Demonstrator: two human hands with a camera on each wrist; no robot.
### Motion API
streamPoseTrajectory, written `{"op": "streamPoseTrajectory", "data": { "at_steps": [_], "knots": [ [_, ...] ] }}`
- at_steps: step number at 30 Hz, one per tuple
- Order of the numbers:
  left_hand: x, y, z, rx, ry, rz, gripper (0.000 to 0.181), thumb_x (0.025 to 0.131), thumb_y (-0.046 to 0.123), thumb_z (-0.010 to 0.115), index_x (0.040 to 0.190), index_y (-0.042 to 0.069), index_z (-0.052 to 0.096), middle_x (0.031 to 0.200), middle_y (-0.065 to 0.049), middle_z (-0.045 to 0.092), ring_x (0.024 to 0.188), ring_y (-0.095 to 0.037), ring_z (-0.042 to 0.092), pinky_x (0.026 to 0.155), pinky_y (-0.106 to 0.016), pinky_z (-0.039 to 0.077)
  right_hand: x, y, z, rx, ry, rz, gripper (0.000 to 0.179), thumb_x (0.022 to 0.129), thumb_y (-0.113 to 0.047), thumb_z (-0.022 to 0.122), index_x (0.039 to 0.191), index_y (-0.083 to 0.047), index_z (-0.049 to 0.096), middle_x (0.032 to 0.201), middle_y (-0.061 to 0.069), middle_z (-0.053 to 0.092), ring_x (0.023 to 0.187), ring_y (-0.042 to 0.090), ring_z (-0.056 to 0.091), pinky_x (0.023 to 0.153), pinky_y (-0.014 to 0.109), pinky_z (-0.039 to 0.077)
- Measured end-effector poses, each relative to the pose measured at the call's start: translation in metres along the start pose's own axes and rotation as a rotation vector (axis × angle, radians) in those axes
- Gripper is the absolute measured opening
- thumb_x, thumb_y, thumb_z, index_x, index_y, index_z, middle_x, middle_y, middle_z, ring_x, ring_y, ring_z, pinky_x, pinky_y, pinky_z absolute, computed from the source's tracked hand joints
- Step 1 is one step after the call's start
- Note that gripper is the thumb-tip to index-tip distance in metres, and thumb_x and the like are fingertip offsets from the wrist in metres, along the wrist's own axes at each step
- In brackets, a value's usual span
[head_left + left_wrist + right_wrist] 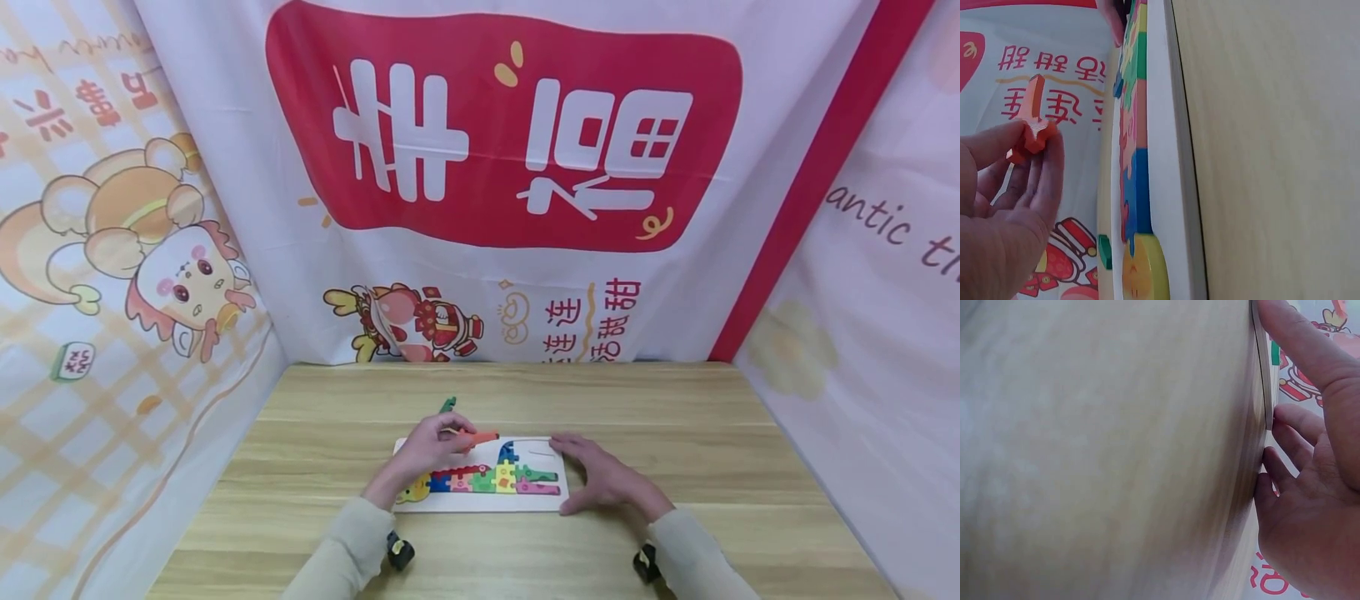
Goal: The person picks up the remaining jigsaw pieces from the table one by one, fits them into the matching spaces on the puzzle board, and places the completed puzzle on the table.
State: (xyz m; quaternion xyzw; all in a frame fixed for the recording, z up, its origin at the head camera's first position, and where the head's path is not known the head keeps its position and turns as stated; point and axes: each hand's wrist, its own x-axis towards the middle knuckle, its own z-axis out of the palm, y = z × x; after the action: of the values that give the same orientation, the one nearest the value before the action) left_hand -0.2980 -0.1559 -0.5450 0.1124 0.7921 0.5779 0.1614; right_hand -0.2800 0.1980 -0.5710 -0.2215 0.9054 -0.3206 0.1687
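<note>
My left hand (pixel 433 446) pinches an orange puzzle piece (pixel 1033 115) between thumb and fingers, held above the far part of the white puzzle board (pixel 472 502). In the left wrist view the piece is apart from the board. Interlocking coloured pieces (pixel 505 477) lie on the board, with a yellow head piece (pixel 412 492) at its left end. My right hand (pixel 606 475) holds the board's right end, thumb at the near corner and fingers at the far one. In the right wrist view, the lower fingers (pixel 1272 475) rest near the tabletop.
A loose green piece (pixel 447 405) lies on the wooden table (pixel 637 400) beyond the board, partly behind my left hand. Printed cloth (pixel 495 275) hangs behind the table and at both sides. A small black device (pixel 400 552) sits at each wrist.
</note>
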Motion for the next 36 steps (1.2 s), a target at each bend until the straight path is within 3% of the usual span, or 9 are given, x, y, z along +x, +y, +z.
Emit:
{"op": "streamPoseTrajectory", "data": {
  "at_steps": [4,13,25,36],
  "knots": [
    [0.007,0.002,0.008,0.066,0.024,0.04,0.021,0.099,0.029,0.072,0.116,0.017,0.073,0.108,-0.002,0.072,0.101,-0.022,0.066,0.092,-0.035,0.057,0.0,-0.001,0.0,0.007,0.0,0.01,0.109,0.068,-0.044,0.095,0.16,-0.021,0.041,0.171,0.008,0.027,0.156,0.043,0.023,0.122,0.071,0.024],
    [0.024,0.006,0.03,0.058,-0.027,0.059,0.027,0.099,0.022,0.072,0.122,0.008,0.071,0.111,-0.002,0.073,0.102,-0.019,0.067,0.091,-0.036,0.059,0.001,0.001,0.001,0.013,-0.001,0.007,0.109,0.069,-0.045,0.095,0.16,-0.021,0.041,0.171,0.009,0.027,0.156,0.044,0.023,0.121,0.072,0.024],
    [0.04,0.012,0.052,0.213,-0.061,0.099,0.012,0.103,0.022,0.067,0.111,0.022,0.076,0.105,0.006,0.072,0.098,-0.013,0.066,0.087,-0.034,0.056,0.003,0.003,0.001,0.013,0.0,0.003,0.11,0.067,-0.046,0.095,0.16,-0.022,0.04,0.171,0.008,0.026,0.156,0.043,0.023,0.121,0.071,0.024],
    [0.046,0.012,0.069,0.286,-0.099,0.14,0.012,0.103,0.019,0.065,0.109,0.021,0.075,0.105,0.006,0.071,0.096,-0.012,0.064,0.083,-0.029,0.056,0.002,0.005,0.001,0.019,0.001,-0.025,0.109,0.067,-0.045,0.095,0.159,-0.02,0.041,0.171,0.009,0.026,0.156,0.044,0.023,0.121,0.072,0.023]
  ]
}}
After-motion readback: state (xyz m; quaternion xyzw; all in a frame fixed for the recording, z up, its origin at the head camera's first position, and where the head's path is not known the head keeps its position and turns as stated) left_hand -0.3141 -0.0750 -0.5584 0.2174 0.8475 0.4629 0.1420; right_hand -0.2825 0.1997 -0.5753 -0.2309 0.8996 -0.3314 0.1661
